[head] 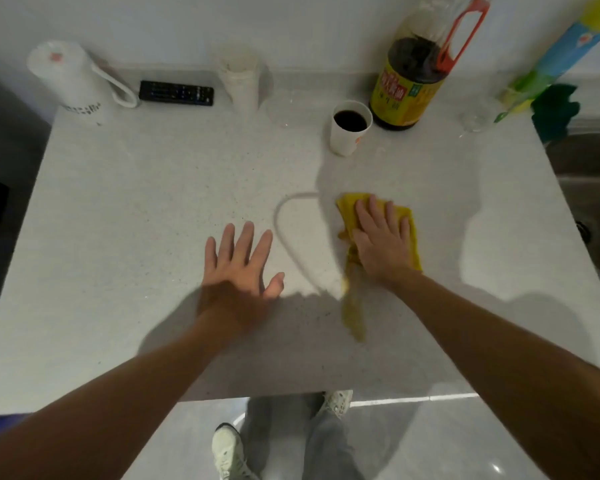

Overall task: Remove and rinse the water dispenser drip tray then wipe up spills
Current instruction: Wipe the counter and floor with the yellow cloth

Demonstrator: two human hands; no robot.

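Observation:
A yellow cloth (352, 207) lies on the white speckled countertop (136, 188), with a tail trailing toward me. My right hand (381, 240) presses flat on the cloth, fingers spread. A curved brownish spill ring (284, 230) marks the counter just left of the cloth. My left hand (238, 263) hovers flat over the counter left of the ring, fingers apart, holding nothing. No drip tray or water dispenser is in view.
Along the back stand a white kettle (68, 77), a black remote (175, 93), a white plastic tumbler (239, 77), a paper cup of dark liquid (349, 128), a large soy sauce bottle (414, 74) and a clear glass (477, 114). A steel sink (589, 188) lies at the right.

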